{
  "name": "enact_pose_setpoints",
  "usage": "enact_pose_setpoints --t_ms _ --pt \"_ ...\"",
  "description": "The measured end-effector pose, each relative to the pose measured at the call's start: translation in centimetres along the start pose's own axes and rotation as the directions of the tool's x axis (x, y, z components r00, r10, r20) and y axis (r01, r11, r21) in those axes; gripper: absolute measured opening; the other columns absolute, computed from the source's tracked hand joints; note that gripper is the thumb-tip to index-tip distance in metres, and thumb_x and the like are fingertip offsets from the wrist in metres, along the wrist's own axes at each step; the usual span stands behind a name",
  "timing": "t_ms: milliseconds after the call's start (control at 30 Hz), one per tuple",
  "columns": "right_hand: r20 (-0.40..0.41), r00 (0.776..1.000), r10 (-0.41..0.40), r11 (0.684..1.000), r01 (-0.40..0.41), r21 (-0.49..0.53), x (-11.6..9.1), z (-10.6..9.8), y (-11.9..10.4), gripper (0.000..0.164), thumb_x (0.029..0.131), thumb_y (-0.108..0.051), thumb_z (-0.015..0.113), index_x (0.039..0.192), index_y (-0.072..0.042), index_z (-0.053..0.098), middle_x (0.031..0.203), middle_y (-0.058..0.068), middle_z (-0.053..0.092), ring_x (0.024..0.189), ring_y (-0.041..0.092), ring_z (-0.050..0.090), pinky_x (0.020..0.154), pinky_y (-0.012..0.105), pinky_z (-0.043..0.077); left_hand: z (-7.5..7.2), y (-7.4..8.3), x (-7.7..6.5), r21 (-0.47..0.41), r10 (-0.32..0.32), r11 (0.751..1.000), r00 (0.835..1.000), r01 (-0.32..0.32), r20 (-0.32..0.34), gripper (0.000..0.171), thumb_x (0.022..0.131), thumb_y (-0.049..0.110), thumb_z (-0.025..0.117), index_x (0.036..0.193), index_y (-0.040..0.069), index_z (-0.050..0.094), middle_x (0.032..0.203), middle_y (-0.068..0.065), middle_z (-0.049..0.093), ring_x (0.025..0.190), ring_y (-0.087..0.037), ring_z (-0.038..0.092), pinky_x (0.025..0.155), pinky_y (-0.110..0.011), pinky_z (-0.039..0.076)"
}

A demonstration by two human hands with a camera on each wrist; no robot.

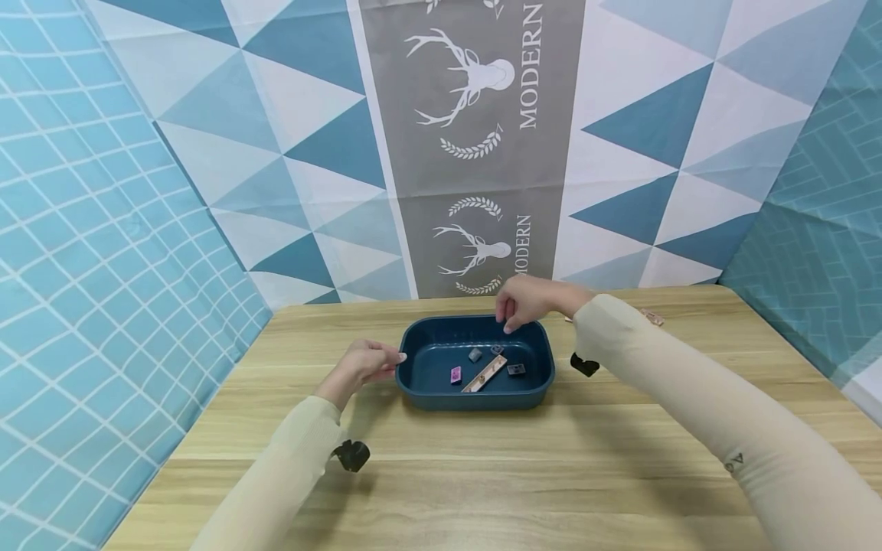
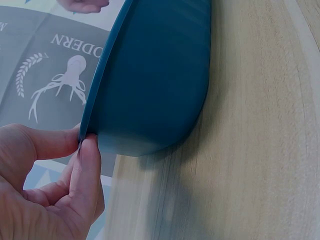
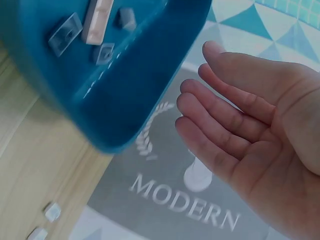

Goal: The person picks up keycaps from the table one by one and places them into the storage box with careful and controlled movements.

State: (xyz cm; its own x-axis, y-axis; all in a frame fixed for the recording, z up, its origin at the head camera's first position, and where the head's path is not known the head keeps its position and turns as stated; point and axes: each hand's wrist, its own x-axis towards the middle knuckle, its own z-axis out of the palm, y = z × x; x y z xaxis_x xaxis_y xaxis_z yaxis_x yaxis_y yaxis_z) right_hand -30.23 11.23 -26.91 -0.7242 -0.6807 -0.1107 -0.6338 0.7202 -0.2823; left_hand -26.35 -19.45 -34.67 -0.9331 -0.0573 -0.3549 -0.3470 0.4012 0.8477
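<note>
We see the blue tub between the two hands, upright on the wooden table. The left hand pinches the rim at the short end on its side, thumb and fingers meeting across the edge, while the right hand grasps nothing, its fingers loosely bent close by the far rim. Inside the tub, between the hands, we find a tan strip, a pink piece towards the left hand and three small greyish pieces lying from the middle towards the right. We judge the tub to be plastic: light, fairly stiff, smooth enough to slide on the wood and unlikely to break. We would trust the rim most, held at both short ends, since lifting from the left hand alone would probably tip it and set the loose pieces sliding
</note>
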Motion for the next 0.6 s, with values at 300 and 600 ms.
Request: enact_pose_setpoints --t_ms 300,600 --pt "-0.052 0.998 0.024 1.000 -0.023 0.014 -2.3 -0.2 3.0 0.012 0.083 -0.013 0.074 0.092 -0.006 0.071 0.083 0.004 0.071 0.074 0.010 0.063 0.072 0.029 0.057 0.0 0.1 -0.1 0.006 -0.001 1.000 1.000 0.001 0.003 0.032 0.089 0.010 0.066 0.117 -0.006 0.062 0.107 -0.011 0.062 0.084 -0.011 0.060 0.076 -0.021 0.060" --pt "-0.083 0.995 0.059 0.997 -0.055 0.054 -4.2 -0.2 4.9 0.010 0.084 -0.011 0.072 0.093 -0.006 0.070 0.086 0.005 0.071 0.075 0.011 0.064 0.072 0.030 0.058 0.0 0.1 -0.1 0.008 -0.006 1.000 1.000 0.006 0.005 0.031 0.089 0.010 0.066 0.116 -0.005 0.062 0.106 -0.010 0.063 0.084 -0.011 0.061 0.077 -0.022 0.060"
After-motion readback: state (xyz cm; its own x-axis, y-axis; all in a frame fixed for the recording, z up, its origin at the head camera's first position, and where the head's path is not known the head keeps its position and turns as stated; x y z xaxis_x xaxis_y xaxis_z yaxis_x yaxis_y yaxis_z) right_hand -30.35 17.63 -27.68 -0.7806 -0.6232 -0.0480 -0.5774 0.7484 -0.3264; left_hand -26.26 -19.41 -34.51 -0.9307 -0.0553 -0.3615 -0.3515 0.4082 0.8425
